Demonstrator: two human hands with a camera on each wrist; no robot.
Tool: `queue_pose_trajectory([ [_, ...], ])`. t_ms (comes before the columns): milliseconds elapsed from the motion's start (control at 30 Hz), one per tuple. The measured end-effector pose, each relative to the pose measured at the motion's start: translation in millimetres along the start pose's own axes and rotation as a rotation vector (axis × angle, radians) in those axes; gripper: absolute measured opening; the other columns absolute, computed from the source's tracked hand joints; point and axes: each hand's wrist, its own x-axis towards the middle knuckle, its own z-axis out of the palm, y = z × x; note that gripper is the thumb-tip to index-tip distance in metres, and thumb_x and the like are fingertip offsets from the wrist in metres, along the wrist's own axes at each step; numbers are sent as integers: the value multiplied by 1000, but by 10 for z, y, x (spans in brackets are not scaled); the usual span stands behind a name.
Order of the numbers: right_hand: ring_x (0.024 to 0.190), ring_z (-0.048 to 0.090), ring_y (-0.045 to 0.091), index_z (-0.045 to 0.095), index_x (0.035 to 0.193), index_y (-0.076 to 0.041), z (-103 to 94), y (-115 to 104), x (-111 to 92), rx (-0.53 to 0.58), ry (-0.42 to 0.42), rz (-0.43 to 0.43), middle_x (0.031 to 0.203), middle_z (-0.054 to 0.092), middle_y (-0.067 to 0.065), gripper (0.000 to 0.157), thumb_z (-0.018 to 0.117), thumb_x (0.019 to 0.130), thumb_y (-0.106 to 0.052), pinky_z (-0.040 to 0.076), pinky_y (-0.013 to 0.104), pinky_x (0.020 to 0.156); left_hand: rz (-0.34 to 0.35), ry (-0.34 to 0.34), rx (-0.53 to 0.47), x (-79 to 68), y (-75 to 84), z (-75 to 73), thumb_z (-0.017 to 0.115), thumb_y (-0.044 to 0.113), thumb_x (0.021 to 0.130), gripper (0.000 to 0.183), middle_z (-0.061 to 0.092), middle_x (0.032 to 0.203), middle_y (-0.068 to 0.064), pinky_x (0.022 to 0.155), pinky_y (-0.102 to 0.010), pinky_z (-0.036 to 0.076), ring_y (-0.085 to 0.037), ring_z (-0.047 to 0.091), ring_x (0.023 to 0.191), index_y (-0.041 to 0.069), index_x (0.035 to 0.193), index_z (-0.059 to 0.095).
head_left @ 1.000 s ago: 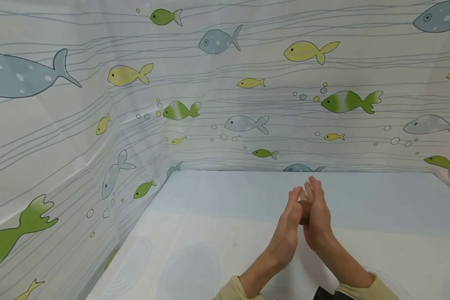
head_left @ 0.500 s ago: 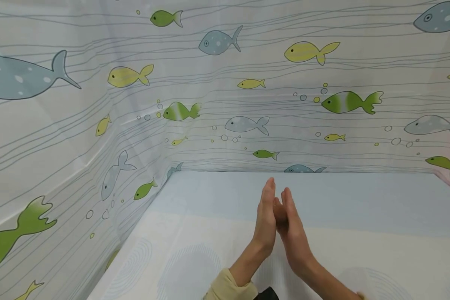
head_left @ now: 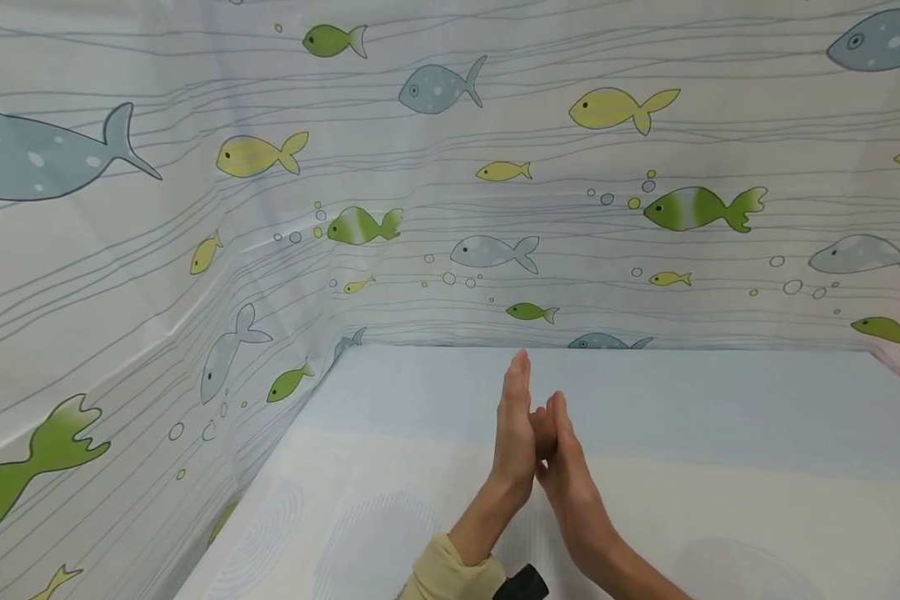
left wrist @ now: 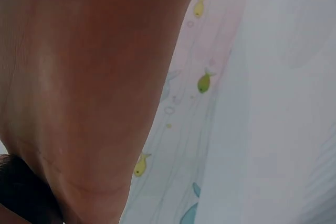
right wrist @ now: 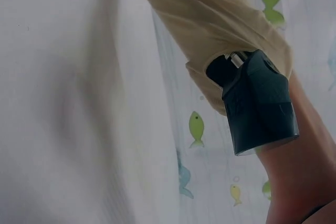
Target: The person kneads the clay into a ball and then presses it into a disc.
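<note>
In the head view a brown, rounded, dough-like lump [head_left: 543, 433] sits between two flat palms. My left hand [head_left: 513, 437] presses it from the left, fingers straight and pointing away from me. From the other side my right hand [head_left: 572, 483] presses against it, also with straight fingers, its fingertips lower in the view than the left ones. The palms hide most of the lump's sides. Bare skin [left wrist: 89, 93] fills much of the left wrist view, and the lump is out of sight there. Neither does the right wrist view show it.
A table with a pale blue and white cover [head_left: 420, 392] lies beneath the hands. Behind and to the left hangs a white curtain [head_left: 420, 200] printed with fish. A black wrist device [right wrist: 260, 108] protrudes by the beige sleeve [right wrist: 210, 19].
Both hands have moved left with the brown lump between them. The left hand has slid forward past the right, which has drawn back; a second ago the right fingertips were ahead.
</note>
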Motion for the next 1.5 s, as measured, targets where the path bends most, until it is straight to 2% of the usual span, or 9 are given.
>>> queue_pose_trajectory([
  [100,150,-8,21,15,155,-4,-8,11,-49,-10,-54,-5,159,10,8,65,10,107,-48,3,66,115,5,14,19,18,14,-34,25,53,103,64,20,163,7,120,-50,15,-18,13,151,22,158,21],
  [133,150,-13,23,2,158,-7,-12,16,-67,-15,-72,-6,163,-1,7,65,9,107,-47,1,67,114,14,18,27,25,21,-48,24,52,103,63,20,163,6,120,-50,15,-18,13,151,21,158,21],
  [267,149,-19,28,-21,155,-12,-11,24,-107,-13,-135,-7,162,-23,3,65,6,107,-46,-1,67,114,50,26,35,54,67,-112,22,52,104,63,18,163,7,121,-51,9,-15,11,151,21,159,20],
  [433,150,-14,27,-21,154,-10,-14,-11,-145,-5,-177,-19,163,-19,4,65,3,106,-46,-1,66,114,85,13,37,76,90,-168,19,51,104,62,16,164,8,121,-49,5,-13,8,151,21,159,18],
  [600,149,-18,25,-20,155,-14,-59,-65,-139,1,-165,-62,163,-16,1,62,1,106,-46,-3,70,111,89,-60,57,66,26,-129,17,51,104,62,13,164,9,121,-52,4,-13,5,152,23,159,16],
  [733,148,-22,24,-21,155,-16,-126,-74,-95,9,-115,-64,162,-20,-3,63,3,106,-47,-5,66,114,81,-116,79,15,-64,-41,16,50,104,61,17,163,9,121,-49,7,-12,11,150,23,159,18],
  [967,152,-10,22,-19,156,-17,-256,-46,10,32,32,-20,163,-14,-8,70,9,104,-55,-2,55,120,85,-210,136,-90,-156,107,17,51,104,62,18,163,8,120,-52,12,-13,13,150,21,158,18],
  [1167,153,-5,22,-17,157,-20,-295,-29,64,35,85,-30,164,-6,-5,70,12,104,-55,-2,55,120,86,-239,145,-126,-156,142,16,50,104,61,19,162,9,120,-51,13,-13,17,150,21,158,19],
  [1500,153,-3,17,-14,158,-22,-416,-14,158,91,172,-14,166,-9,-6,73,16,103,-58,-4,46,122,49,-277,181,-212,-119,205,15,55,103,60,15,160,22,121,-51,6,-3,3,150,31,157,18],
])
